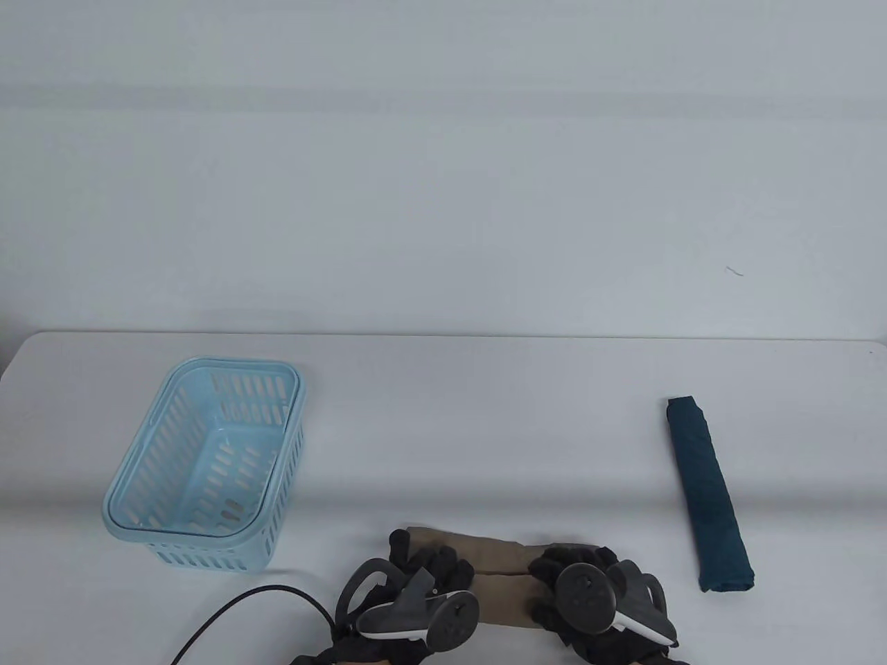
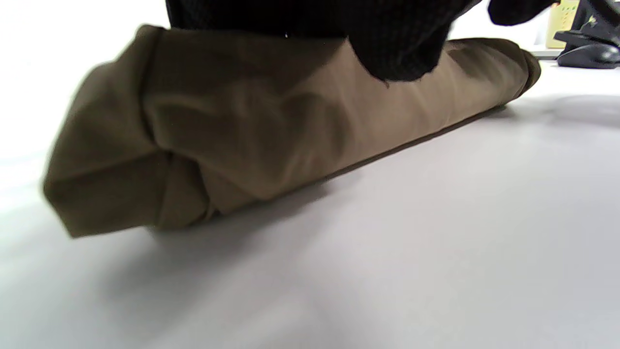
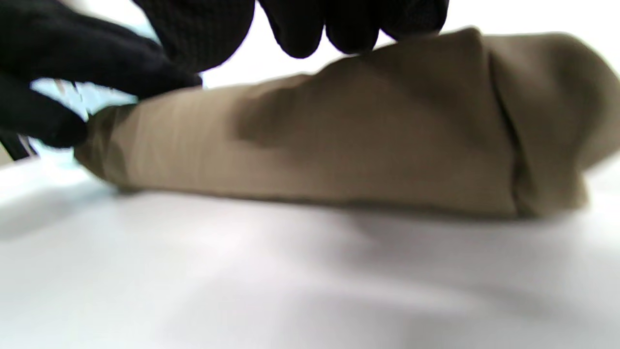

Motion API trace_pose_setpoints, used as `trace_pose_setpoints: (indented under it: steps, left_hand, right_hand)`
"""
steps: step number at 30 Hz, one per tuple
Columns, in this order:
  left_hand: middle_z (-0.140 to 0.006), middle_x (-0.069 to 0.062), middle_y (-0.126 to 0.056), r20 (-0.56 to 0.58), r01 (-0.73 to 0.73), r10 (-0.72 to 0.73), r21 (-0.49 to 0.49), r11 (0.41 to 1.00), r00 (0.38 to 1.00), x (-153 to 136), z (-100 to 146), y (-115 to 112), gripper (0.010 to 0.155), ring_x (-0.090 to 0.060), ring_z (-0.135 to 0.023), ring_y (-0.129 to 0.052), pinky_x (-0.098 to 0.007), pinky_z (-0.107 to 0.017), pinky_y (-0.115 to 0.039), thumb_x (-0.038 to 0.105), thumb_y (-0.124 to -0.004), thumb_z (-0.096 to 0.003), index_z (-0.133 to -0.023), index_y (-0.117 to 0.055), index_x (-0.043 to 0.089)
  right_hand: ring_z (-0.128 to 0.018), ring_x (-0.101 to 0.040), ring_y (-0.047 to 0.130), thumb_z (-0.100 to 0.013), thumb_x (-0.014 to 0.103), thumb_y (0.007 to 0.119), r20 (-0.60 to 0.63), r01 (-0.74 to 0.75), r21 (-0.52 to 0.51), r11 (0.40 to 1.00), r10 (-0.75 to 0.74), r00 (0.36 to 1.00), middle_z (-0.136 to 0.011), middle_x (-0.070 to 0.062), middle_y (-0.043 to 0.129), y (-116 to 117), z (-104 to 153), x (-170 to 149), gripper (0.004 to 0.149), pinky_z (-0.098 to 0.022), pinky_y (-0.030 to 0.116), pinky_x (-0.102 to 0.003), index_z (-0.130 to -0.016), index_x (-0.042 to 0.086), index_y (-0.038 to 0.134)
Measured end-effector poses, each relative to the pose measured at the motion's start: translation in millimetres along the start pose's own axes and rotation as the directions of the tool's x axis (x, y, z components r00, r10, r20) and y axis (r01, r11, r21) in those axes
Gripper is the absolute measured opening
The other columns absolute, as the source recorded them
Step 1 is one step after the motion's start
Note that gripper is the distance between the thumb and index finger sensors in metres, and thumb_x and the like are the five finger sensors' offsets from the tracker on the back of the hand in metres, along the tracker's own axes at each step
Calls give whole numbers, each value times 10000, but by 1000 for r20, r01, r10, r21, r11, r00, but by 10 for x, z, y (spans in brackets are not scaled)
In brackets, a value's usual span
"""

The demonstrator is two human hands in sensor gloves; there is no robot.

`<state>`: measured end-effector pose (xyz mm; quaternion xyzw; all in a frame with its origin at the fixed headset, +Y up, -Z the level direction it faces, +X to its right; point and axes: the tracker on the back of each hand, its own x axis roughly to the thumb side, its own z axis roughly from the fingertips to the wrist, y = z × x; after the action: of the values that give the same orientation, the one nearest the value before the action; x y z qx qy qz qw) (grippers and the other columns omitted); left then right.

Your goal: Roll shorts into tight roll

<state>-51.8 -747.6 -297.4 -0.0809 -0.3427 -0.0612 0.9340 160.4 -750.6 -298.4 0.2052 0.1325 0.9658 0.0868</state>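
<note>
From the table view I see the khaki shorts [image 1: 495, 554] lying as a partly rolled bundle at the near edge of the white table [image 1: 485, 415], between my two hands. The fabric is a smooth, matte woven cloth, olive-brown, with soft creases. A seam line runs across the bundle between the hands.

My left hand [image 1: 423, 578] rests on the left part of the roll. In the left wrist view the black knit-gloved fingers [image 2: 387, 43] press down on the top of the roll [image 2: 271, 126], which forms a long, rounded cylinder with a folded, squared-off end at the near left. The fingers lie curled over the cloth; I cannot tell whether they pinch any of it.

My right hand [image 1: 589, 589] rests on the right part of the roll. In the right wrist view the fingertips [image 3: 348, 29] touch the top ridge of the roll [image 3: 339, 145], held close together and bent downward. The view is blurred, so finer detail of the grip cannot be read.

A light blue plastic basket [image 1: 166, 512], rectangular with rounded corners and slotted walls, stands at the left. A dark teal roll of cloth [image 1: 708, 493], long and narrow, lies at the right, well apart from the hands. A black cable [image 1: 242, 609] curves across the near left of the table.
</note>
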Motion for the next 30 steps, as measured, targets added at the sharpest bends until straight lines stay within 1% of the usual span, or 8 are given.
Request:
trace_pose_setpoints:
  steps: [4,7,13,16,18,21,24,30]
  left_hand:
    - [-1140,-274,-548,-17,22,-23,-43,999,1000,21,-69,-72,768,-513,-1009,-638,-811,-629,-282,380,-745,-476,-1109,-456,55]
    - [-1140,-279,-541,-6,14,-14,-98,995,1000,57,-109,-169,792,-515,-1010,-633,-812,-629,-280,392,-745,-471,-1110,-439,39]
    - [-1129,-309,-516,11,49,-48,-99,994,999,98,-133,-236,820,-547,-997,-605,-790,-649,-329,396,-740,-471,-1104,-406,-3]
    - [-1093,-315,-458,6,14,-13,-92,996,1000,62,-129,-211,779,-544,-966,-522,-754,-663,-339,384,-721,-482,-1104,-449,2]
    - [-1077,-289,-492,6,-14,14,-115,993,1000,35,-130,-190,757,-520,-952,-547,-742,-669,-353,372,-708,-488,-1103,-461,7]
    - [-1058,-260,-636,11,-63,65,-137,989,998,-20,-120,-134,734,-489,-940,-691,-740,-671,-426,369,-697,-490,-1093,-495,2]
    - [-1031,-247,-782,6,-113,114,-96,989,993,-75,-94,-51,678,-460,-918,-846,-762,-656,-460,342,-694,-487,-1066,-580,8]
    - [-977,-230,-867,2,-183,185,-120,976,983,-100,-83,-3,633,-422,-866,-929,-775,-648,-453,280,-637,-475,-1042,-625,-1]
  right_hand:
    - [-993,-442,308,-492,422,687,-17,-69,122,990,71,997,-1110,-189,225,156,-82,-13,771,-683,184,-731,-1059,104,274]
    - [-995,-446,303,-490,417,692,-16,-94,153,984,98,995,-1108,-195,233,242,-116,-8,772,-684,187,-729,-1061,102,280]
    - [-984,-439,432,-480,391,705,-8,-159,48,986,160,987,-1101,-189,396,237,-117,45,695,-692,260,-718,-1050,99,435]
    - [-982,-435,463,-482,392,690,-6,-110,45,993,111,994,-1097,-185,447,201,-114,24,671,-690,279,-719,-1049,100,483]
    - [-977,-434,487,-481,398,675,-5,-65,51,997,65,998,-1092,-180,482,173,-113,3,655,-686,287,-722,-1045,101,522]
    - [-971,-435,515,-488,396,646,-6,27,58,998,-27,1000,-1083,-177,530,140,-104,-36,627,-684,291,-727,-1034,96,573]
    - [-955,-436,555,-495,398,619,-17,111,65,992,-110,994,-1061,-176,592,118,-107,-79,606,-681,301,-731,-1016,89,627]
    - [-904,-421,641,-495,406,616,-31,218,112,970,-215,976,-994,-159,701,96,-119,-141,573,-675,321,-738,-960,86,715]
